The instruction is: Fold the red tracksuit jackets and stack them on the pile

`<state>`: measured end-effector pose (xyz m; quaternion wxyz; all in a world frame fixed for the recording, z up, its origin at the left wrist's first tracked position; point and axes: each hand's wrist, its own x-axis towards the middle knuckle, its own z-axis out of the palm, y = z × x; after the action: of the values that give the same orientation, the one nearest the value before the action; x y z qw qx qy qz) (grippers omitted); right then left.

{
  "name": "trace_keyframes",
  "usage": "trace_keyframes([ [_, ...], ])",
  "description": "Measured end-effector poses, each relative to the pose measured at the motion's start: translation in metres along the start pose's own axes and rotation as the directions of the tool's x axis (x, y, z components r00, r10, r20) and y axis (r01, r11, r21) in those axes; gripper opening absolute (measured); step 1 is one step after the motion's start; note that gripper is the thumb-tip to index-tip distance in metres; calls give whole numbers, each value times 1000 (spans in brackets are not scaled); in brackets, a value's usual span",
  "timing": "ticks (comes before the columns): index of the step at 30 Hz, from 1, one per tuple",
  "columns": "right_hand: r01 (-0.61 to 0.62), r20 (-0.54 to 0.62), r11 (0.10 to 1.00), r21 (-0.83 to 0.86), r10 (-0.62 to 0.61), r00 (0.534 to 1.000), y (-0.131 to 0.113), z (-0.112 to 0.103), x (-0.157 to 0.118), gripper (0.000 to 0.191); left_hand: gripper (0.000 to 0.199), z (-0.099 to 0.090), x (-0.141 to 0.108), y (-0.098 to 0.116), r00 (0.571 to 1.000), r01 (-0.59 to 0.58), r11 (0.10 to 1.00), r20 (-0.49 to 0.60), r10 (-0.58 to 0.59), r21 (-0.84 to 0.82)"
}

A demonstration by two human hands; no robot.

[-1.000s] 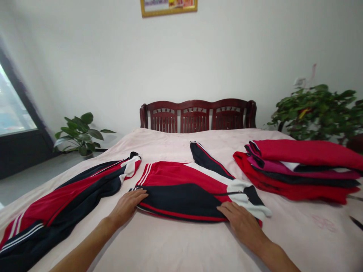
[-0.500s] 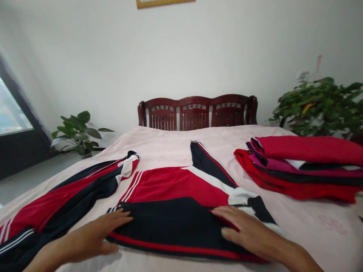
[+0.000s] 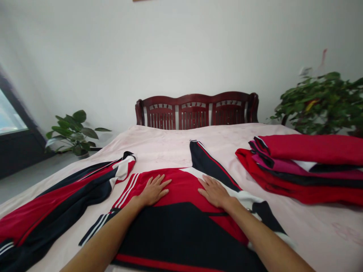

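A red, navy and white track jacket [image 3: 176,230] lies on its side across the bed in front of me. Its striped hem points left, and one navy sleeve [image 3: 208,162] stretches away toward the headboard. My left hand [image 3: 154,190] rests flat on the red panel near the white hem stripes, fingers spread. Farther right, my right hand [image 3: 214,191] is also flat, its fingers apart on the red panel beside the white band. Neither hand grasps the cloth. My forearms cover parts of the jacket's near side.
Another track jacket [image 3: 65,200] lies at the left. A stack of folded red and magenta clothes [image 3: 306,170] sits on the right of the pink bedsheet [image 3: 159,147]. Beyond are a dark wooden headboard [image 3: 195,111] and potted plants, one left [image 3: 75,130] and one right [image 3: 323,102].
Both hands have moved forward from the navy near part onto the red panel. More of the jacket's navy part and a striped cuff now show at the near left.
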<state>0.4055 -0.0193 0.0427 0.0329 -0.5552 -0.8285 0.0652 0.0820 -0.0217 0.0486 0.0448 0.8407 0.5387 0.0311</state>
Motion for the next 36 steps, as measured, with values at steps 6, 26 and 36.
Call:
trace_keyframes([
  [6,-193,-49,979,-67,190,981,46,7,4,65,57,-11,-4,-52,994,106,994,-27,-106,28],
  [26,-593,11,609,527,693,721,106,-36,75,54,63,-45,50,-75,950,312,950,25,-312,-26],
  [36,-166,50,248,954,416,908,114,-56,39,29,14,-50,-3,-45,969,47,971,-247,13,236],
])
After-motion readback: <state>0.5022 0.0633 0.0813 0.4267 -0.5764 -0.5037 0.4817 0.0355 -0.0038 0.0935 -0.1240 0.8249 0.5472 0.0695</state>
